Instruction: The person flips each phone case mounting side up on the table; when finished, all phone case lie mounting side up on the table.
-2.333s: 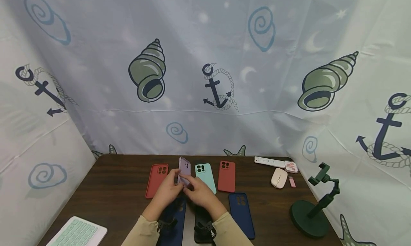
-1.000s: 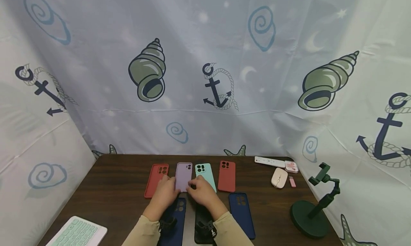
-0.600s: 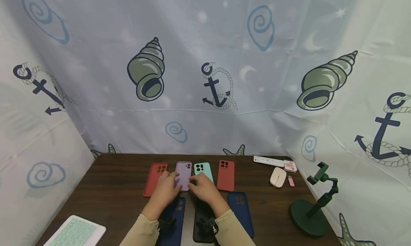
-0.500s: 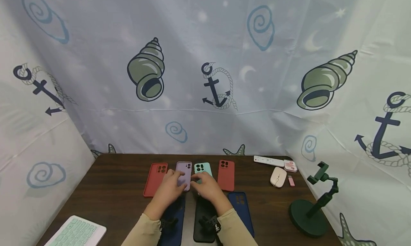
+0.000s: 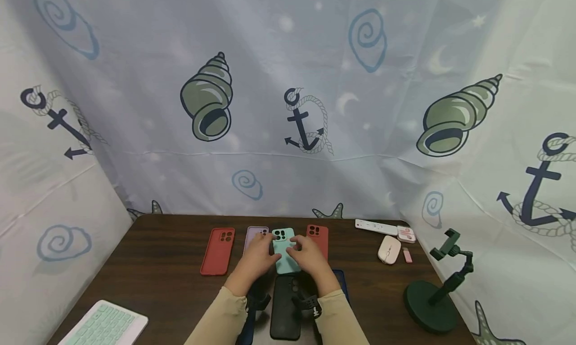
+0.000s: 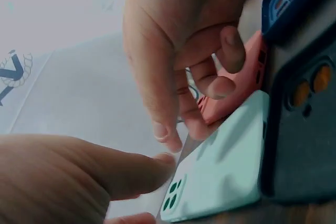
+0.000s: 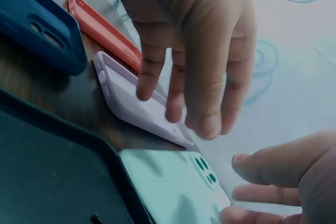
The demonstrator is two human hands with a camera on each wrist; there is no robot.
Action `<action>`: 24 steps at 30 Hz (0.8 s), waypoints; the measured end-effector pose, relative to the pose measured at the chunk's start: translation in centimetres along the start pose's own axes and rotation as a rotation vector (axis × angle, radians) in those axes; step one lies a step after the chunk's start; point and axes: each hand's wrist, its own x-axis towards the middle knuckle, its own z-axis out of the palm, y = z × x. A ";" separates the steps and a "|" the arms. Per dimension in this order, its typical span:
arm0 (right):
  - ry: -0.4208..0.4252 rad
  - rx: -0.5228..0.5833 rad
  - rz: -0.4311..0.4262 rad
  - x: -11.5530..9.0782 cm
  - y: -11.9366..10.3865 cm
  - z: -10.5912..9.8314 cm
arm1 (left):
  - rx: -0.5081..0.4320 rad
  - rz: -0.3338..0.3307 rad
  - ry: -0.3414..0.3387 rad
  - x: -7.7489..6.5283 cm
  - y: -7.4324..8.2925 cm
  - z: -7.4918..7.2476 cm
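A mint phone case (image 5: 283,264) lies flat on the table, camera cutouts at its far end. My left hand (image 5: 255,257) is over its left side, and my right hand (image 5: 311,259) faces it from the right. Both hands have loosely bent, spread fingers with nothing held; whether any fingertip touches the mint case is unclear. In the left wrist view, my right hand (image 6: 186,40) hangs above the case (image 6: 226,156). A purple phone case (image 5: 250,235) is partly behind my left hand. A red phone case (image 5: 320,240) is partly hidden by my right hand. Nearer lies a black phone case (image 5: 283,310).
Another red phone case (image 5: 218,252) lies left. Blue cases (image 5: 341,280) are partly under my forearms. A white keyboard (image 5: 108,325) sits front left. At right are a remote (image 5: 375,227), a mouse (image 5: 389,249), small pink-and-white items (image 5: 406,234) and a green phone stand (image 5: 432,305).
The purple case, held tilted up earlier, now lies flat and released. Both hands have moved right, from the purple case to the mint one.
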 end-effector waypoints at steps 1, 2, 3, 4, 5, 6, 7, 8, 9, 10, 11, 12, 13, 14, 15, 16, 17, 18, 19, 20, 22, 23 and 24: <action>0.005 -0.001 0.013 0.0 0.2 0.0 | 0.006 -0.006 -0.013 0.1 0.0 0.2; 0.011 0.003 0.031 0.0 0.3 -0.1 | 0.010 -0.015 -0.026 0.2 0.1 0.3; 0.015 0.001 0.045 0.1 0.4 -0.1 | 0.014 -0.029 -0.036 0.4 0.1 0.5; 0.017 -0.002 0.060 0.1 0.5 -0.1 | 0.020 -0.041 -0.042 0.5 0.1 0.7; 0.017 -0.001 0.072 0.1 0.6 -0.2 | 0.028 -0.051 -0.043 0.6 0.1 0.9; 0.015 -0.001 0.080 0.1 0.6 -0.2 | 0.035 -0.060 -0.045 0.7 0.1 1.0; 0.011 -0.001 0.089 0.1 0.7 -0.2 | 0.038 -0.071 -0.048 0.7 0.1 1.1; 0.005 -0.002 0.098 0.1 0.7 -0.1 | 0.045 -0.077 -0.048 0.8 0.2 1.3; -0.001 -0.003 0.102 0.1 0.8 -0.1 | 0.052 -0.081 -0.052 0.8 0.3 1.4; -0.007 0.000 0.107 0.1 0.8 -0.1 | 0.054 -0.083 -0.055 0.9 0.4 1.5; -0.011 0.002 0.108 0.1 0.8 0.0 | 0.054 -0.088 -0.060 0.8 0.6 1.6; -0.015 0.001 0.110 0.1 0.9 0.1 | 0.058 -0.092 -0.064 0.8 0.8 1.7; -0.017 -0.001 0.111 0.1 1.0 0.2 | 0.062 -0.097 -0.064 0.7 0.9 1.9; -0.018 -0.003 0.110 0.1 1.0 0.3 | 0.067 -0.101 -0.064 0.7 1.0 2.0; -0.020 -0.004 0.104 0.1 1.0 0.4 | 0.067 -0.106 -0.064 0.5 1.1 2.2; -0.025 -0.001 0.099 0.1 1.0 0.4 | 0.070 -0.108 -0.059 0.4 1.2 2.4; -0.024 -0.004 0.086 0.1 1.0 0.4 | 0.071 -0.113 -0.056 0.3 1.2 2.6; -0.024 -0.007 0.077 0.1 1.0 0.4 | 0.069 -0.112 -0.050 0.3 1.3 2.7; -0.024 -0.008 0.069 0.1 0.9 0.2 | 0.066 -0.111 -0.048 0.2 1.4 2.8; -0.024 -0.011 0.060 0.1 0.8 0.1 | 0.059 -0.107 -0.047 0.2 1.5 2.8; -0.027 -0.013 0.056 0.0 0.5 -0.2 | 0.045 -0.104 -0.045 0.1 1.8 2.8; -0.024 -0.021 0.055 0.0 0.4 -0.3 | 0.036 -0.106 -0.047 0.1 1.9 2.7; -0.023 -0.028 0.062 0.0 0.3 -0.4 | 0.032 -0.104 -0.047 0.1 2.0 2.7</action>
